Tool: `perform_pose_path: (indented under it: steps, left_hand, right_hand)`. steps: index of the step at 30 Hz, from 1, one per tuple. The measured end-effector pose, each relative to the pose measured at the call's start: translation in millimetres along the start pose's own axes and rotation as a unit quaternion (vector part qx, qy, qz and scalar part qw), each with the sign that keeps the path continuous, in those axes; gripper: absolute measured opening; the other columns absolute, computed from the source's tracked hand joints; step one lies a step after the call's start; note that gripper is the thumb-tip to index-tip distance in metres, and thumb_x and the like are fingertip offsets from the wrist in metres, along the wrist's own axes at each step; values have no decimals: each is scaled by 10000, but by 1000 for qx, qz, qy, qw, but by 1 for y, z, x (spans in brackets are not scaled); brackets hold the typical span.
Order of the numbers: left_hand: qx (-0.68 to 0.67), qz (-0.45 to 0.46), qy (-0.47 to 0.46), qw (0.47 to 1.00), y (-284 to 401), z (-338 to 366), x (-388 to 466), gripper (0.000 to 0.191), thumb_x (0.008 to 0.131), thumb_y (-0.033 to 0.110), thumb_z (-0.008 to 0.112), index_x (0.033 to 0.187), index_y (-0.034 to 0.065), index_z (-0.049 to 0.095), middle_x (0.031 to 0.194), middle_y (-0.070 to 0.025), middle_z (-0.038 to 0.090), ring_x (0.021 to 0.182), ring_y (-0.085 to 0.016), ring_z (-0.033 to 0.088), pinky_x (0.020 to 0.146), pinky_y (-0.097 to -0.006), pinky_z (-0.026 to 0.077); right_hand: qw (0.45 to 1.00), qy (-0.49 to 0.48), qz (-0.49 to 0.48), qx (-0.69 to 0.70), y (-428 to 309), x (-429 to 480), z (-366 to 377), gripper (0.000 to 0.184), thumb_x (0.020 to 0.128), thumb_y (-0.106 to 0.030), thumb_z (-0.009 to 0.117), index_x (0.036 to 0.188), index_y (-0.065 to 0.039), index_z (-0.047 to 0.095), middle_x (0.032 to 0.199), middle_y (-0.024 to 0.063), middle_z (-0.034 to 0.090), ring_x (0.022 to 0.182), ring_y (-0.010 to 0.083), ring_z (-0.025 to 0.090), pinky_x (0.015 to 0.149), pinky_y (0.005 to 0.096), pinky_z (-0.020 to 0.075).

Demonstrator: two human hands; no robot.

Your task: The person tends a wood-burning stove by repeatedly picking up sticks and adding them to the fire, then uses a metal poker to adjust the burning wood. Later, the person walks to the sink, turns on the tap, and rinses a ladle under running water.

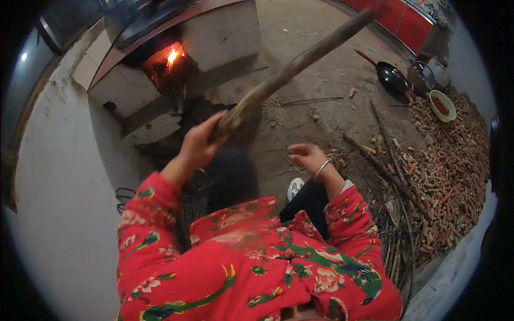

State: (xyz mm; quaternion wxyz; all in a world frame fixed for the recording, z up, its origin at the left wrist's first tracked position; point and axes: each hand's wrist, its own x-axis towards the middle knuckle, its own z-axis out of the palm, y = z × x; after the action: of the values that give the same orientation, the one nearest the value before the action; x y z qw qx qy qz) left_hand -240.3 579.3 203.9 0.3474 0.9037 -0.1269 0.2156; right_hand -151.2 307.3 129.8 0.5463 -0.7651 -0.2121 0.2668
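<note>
A long wooden stick (297, 66) slants up and to the right across the view. My left hand (198, 140) grips its lower end. To the right, over the dirt-strewn floor, my right hand (309, 157) hangs free with slightly bent fingers and nothing in it; a metal bangle (322, 169) circles that wrist. Beyond my left hand, a fire (172, 56) burns in the mouth of a masonry stove (221, 36). Blackened soot marks the opening, and another stick (180, 100) juts out below the flames.
Corn cobs (449, 172) are heaped along the right wall, with a pale green bowl (443, 106) on the pile. A black wok (391, 76) lies beyond it. Long branches (381, 168) cross the floor at my right. A white wall (60, 160) stands close on the left.
</note>
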Motion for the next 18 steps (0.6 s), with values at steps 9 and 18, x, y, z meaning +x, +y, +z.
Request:
perform_pose_path:
  steps: [9,18]
  left_hand:
    - [111,-362,54,924,-19,-54,-210,460,649,104,588,1084,98,438,865,-138,567,832,-274,542,697,-312,421]
    - [83,-377,188,903,-70,-60,-191,433,667,106,586,1067,22,442,898,-125,551,793,-204,538,711,-284,408]
  right_hand:
    - [988,-89,89,-93,60,16,32,271,667,-208,604,827,8,584,713,99,592,645,151,554,599,270,437]
    - [976,-61,153,-140,101,20,32,251,698,-146,596,870,32,557,713,66,575,611,119,523,560,252,431]
